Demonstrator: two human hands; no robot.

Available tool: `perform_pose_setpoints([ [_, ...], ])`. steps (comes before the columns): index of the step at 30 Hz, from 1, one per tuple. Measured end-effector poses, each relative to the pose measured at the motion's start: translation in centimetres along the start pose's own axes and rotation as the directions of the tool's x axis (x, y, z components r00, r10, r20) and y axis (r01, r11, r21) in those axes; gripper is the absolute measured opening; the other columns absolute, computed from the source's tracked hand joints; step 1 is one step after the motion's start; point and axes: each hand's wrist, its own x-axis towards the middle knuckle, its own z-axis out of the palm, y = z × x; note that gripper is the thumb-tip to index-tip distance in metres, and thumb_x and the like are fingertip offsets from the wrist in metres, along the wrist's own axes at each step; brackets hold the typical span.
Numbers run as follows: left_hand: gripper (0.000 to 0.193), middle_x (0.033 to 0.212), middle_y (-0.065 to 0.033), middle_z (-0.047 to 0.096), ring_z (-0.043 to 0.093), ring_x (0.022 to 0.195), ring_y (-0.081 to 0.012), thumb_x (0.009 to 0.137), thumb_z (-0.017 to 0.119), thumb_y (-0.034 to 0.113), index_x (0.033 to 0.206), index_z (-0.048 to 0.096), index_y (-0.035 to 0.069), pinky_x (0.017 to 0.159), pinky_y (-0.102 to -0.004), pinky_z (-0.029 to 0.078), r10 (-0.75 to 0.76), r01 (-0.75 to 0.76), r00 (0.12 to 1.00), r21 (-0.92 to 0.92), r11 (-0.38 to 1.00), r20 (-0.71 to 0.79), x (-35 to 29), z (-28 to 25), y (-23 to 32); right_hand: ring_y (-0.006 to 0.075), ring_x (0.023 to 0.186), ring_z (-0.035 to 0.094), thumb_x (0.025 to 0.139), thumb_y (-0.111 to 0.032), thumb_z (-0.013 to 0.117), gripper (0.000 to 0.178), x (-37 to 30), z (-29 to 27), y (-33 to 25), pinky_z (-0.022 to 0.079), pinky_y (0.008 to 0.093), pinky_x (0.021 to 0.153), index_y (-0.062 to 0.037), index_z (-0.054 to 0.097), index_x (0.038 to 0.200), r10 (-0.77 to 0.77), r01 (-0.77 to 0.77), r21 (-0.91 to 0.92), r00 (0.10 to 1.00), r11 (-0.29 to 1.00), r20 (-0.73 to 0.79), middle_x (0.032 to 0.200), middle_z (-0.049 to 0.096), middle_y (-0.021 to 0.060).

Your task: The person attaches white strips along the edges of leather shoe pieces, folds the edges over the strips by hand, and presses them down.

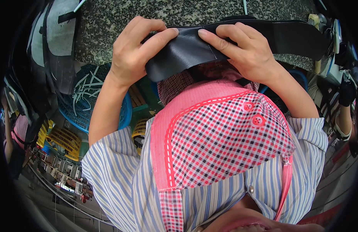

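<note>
A long, smooth black leather-like piece (179,58) spans the space between my hands, its upper edge folded or bent over. My left hand (134,52) is closed on its left part, thumb on the face and fingers curled behind the upper edge. Further right, my right hand (248,48) pinches the same edge, its thumb tip a short way from the left thumb. The piece's left end hangs as a flap over the table's near edge. Beyond my right hand, the rest lies along the speckled stone tabletop (105,38). My fingers hide part of the edge.
At left, black pieces with pale grey patches (61,34) hang over the table edge. Below it stands a blue basket (126,112) with pale strips (86,91). Yellow baskets (66,141) sit further off. Another person's arm (344,120) shows at far right, near stacked items (333,67).
</note>
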Motion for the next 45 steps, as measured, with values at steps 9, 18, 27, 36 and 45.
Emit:
perform_pose_setpoints([
  [9, 0.047, 0.088, -0.0117, 0.058, 0.06, 0.075, -0.0254, 0.055, 0.059, 0.007, 0.099, 0.063, -0.005, 0.061, -0.0328, 0.052, 0.272, -0.29, 0.944, 0.077, 0.954, 0.188, 0.0, -1.0, -1.2, 0.0162, 0.073, 0.05, 0.071, -0.013, 0.056, 0.047, 1.0, -0.5, -0.4, 0.045, 0.0285, 0.064, -0.009, 0.059, 0.117, -0.019, 0.023, -0.042, 0.995, 0.999, 0.097, 0.084, 0.05, -0.0008],
  [18, 0.047, 0.094, -0.0114, 0.059, 0.06, 0.08, -0.0251, 0.057, 0.059, 0.007, 0.102, 0.062, -0.005, 0.065, -0.0334, 0.052, 0.268, -0.297, 0.929, 0.084, 0.951, 0.254, -0.2, -1.8, -1.1, 0.015, 0.072, 0.048, 0.073, -0.014, 0.054, 0.049, 1.2, -0.8, -0.9, 0.043, 0.0274, 0.063, -0.0126, 0.056, 0.122, -0.005, 0.024, -0.1, 0.982, 0.995, 0.191, 0.084, 0.047, -0.0016],
  [27, 0.039, 0.119, -0.0038, 0.06, 0.055, 0.102, -0.023, 0.072, 0.056, 0.009, 0.11, 0.063, 0.006, 0.079, -0.03, 0.042, -0.226, 0.005, 0.912, 0.542, 0.84, 0.341, -3.7, -4.9, 3.6, 0.0175, 0.075, 0.053, 0.059, -0.034, 0.077, 0.091, 3.8, -1.0, -2.0, 0.044, 0.0289, 0.06, -0.0294, 0.035, 0.14, 0.121, -0.079, -0.134, 0.931, 0.988, 0.345, 0.083, 0.047, 0.0016],
  [36, 0.065, 0.137, -0.0045, 0.046, 0.043, 0.127, -0.0186, 0.075, 0.068, 0.027, 0.134, 0.045, 0.011, 0.106, -0.0452, 0.022, -0.396, 0.27, 0.906, 0.514, 0.814, 0.15, -4.7, 2.4, 6.9, 0.0169, 0.081, 0.052, 0.062, -0.026, 0.07, 0.052, 0.5, -1.6, -1.9, 0.042, 0.0289, 0.061, -0.0126, 0.061, 0.111, 0.083, -0.031, -0.271, 0.98, 0.962, 0.183, 0.083, 0.051, 0.0007],
  [45, 0.046, 0.109, -0.0091, 0.063, 0.059, 0.102, -0.0234, 0.073, 0.069, 0.032, 0.109, 0.061, 0.006, 0.088, -0.0444, 0.043, -0.335, 0.17, 0.921, 0.567, 0.806, 0.2, 3.7, 0.6, 8.0, 0.0219, 0.077, 0.057, 0.059, -0.006, 0.065, 0.034, 0.2, -1.2, 0.1, 0.048, 0.0325, 0.066, -0.0046, 0.064, 0.093, 0.035, -0.063, -0.159, 0.984, 0.985, -0.174, 0.087, 0.058, 0.0041],
])
